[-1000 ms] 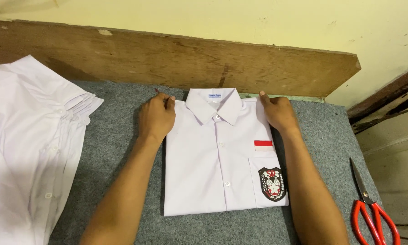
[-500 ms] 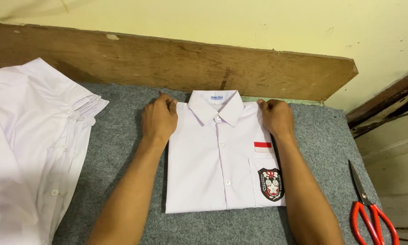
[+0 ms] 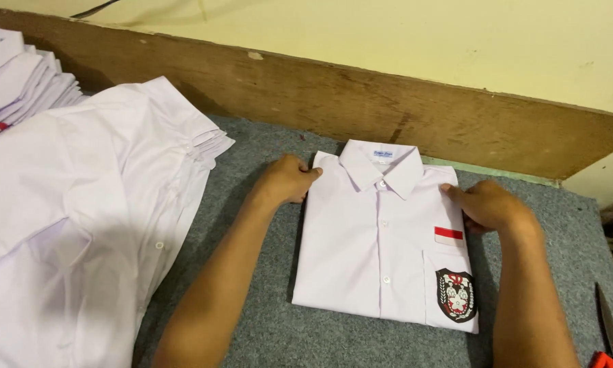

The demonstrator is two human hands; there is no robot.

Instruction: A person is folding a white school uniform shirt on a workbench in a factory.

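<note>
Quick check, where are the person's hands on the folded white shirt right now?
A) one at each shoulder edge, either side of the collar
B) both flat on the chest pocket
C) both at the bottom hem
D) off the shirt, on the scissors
A: the left hand sits at one top corner of the folded shirt and the right hand at the other, with the collar between them.

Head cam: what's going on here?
A person has both hands on a folded white shirt lying on a grey felt table. The left hand grips the shirt's left shoulder edge, the right hand the right one. A pile of unfolded white shirts lies to the left, folded ones are stacked behind it, and red-handled scissors sit at the far right.
</note>
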